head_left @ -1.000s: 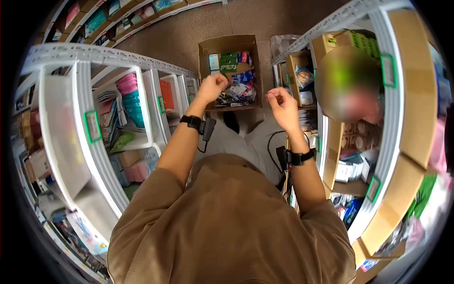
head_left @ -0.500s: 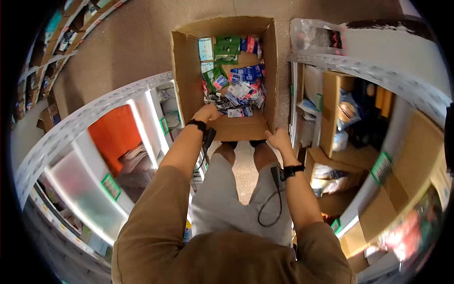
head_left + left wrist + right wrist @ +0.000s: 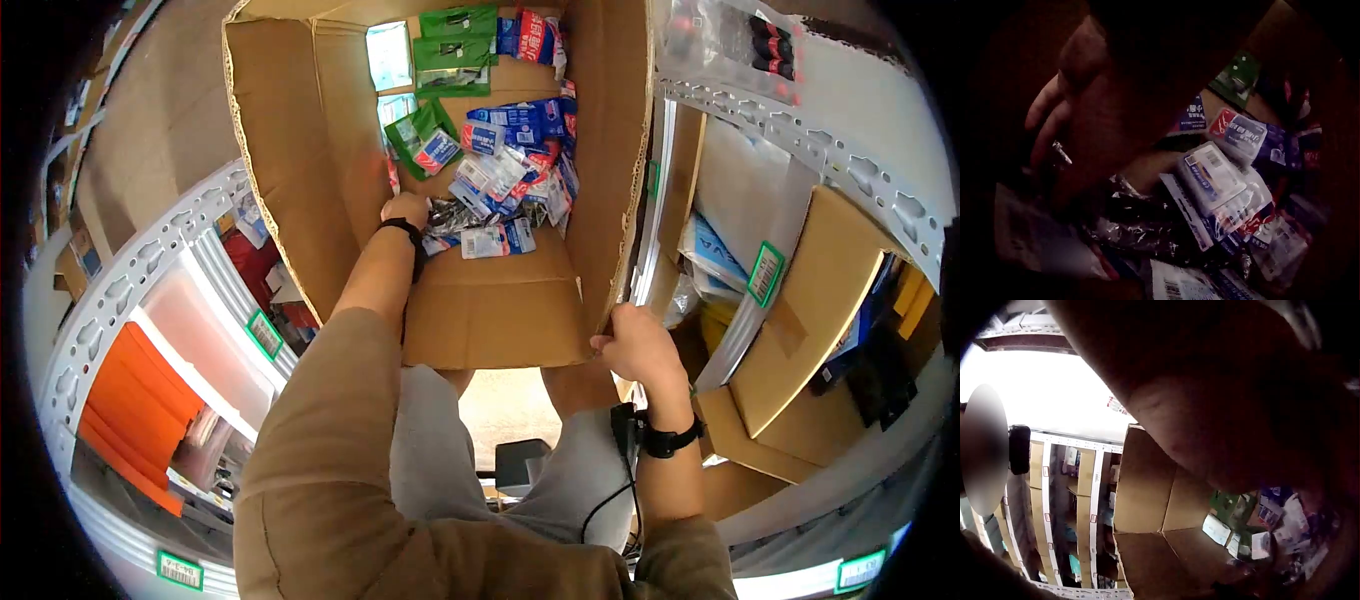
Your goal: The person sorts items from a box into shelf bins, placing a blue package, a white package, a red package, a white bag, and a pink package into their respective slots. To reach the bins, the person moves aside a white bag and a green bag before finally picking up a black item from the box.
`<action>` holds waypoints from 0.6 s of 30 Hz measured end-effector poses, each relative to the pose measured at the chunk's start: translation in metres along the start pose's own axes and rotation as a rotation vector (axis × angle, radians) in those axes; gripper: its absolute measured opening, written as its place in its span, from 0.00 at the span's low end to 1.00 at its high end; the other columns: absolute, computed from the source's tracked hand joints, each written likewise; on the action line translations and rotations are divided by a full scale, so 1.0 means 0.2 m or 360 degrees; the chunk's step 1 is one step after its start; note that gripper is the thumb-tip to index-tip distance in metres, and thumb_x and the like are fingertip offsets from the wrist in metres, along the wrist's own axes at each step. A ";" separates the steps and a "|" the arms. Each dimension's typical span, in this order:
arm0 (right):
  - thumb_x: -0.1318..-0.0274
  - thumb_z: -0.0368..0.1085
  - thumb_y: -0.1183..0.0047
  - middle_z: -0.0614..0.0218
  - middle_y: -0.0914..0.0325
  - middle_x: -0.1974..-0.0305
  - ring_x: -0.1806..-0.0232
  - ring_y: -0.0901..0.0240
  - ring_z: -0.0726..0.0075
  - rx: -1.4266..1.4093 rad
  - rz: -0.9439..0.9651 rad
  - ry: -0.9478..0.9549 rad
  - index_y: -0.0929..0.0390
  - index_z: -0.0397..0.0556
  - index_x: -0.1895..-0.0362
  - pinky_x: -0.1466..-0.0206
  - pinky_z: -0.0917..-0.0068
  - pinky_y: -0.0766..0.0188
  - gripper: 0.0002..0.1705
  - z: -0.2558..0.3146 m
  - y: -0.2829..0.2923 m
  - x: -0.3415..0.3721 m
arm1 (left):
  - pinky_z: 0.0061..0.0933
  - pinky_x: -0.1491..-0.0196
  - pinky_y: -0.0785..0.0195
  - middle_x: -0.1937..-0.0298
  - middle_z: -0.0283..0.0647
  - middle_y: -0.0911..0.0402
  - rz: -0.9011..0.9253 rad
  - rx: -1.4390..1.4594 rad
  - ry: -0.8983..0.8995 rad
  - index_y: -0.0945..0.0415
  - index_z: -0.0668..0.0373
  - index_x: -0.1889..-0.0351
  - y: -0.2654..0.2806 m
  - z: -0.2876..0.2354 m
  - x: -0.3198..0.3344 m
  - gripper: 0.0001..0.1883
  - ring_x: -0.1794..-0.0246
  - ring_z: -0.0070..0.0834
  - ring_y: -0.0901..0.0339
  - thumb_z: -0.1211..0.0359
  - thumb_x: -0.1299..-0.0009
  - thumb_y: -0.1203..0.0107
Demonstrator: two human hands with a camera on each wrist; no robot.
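Observation:
An open cardboard box (image 3: 490, 325) fills the upper middle of the head view, holding green packets (image 3: 455, 65), blue packets (image 3: 520, 125) and small clear-and-white packs (image 3: 497, 240). My left hand (image 3: 407, 210) is inside at its lower left, beside shiny dark wrapped items. The left wrist view shows this hand (image 3: 1085, 119) with bent fingers over the contents; whether they grip anything is too dark to tell. With thumb and fingers, my right hand (image 3: 645, 345) pinches the box's near right corner. Its fingertips are hidden in the right wrist view.
Shelving stands close on both sides, with a perforated white rail (image 3: 130, 280) at left and another (image 3: 860, 165) at right. An orange item (image 3: 140, 410) sits on the left shelves, and a cardboard bin (image 3: 800, 320) on the right. A clear bag (image 3: 735, 45) lies at upper right.
The box appears larger and nearer to my body. My left hand has gone from its near left corner area to inside it; my right hand remains at the near right corner.

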State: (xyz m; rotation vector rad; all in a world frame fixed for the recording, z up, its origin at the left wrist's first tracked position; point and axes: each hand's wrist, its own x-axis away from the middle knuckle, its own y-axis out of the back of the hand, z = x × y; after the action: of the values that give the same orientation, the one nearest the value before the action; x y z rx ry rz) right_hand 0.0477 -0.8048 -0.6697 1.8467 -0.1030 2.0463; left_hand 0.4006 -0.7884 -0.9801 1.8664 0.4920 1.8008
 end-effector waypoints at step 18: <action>0.38 0.42 0.47 0.42 0.19 0.56 0.50 0.23 0.41 -0.0547 -0.0785 0.0565 0.23 0.39 0.48 0.45 0.54 0.28 0.21 0.19 0.11 0.95 | 0.35 0.60 0.31 0.66 0.44 0.16 0.0283 0.1129 -0.0501 0.19 0.66 0.65 1.93 0.05 1.41 0.16 0.66 0.34 0.22 0.60 0.34 0.48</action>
State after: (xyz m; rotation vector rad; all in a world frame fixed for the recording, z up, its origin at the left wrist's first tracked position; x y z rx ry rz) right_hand 0.0640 -0.7935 -0.4749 1.1450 0.0854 1.8273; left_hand 0.3971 -0.9400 -0.5274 2.6840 0.9567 1.4912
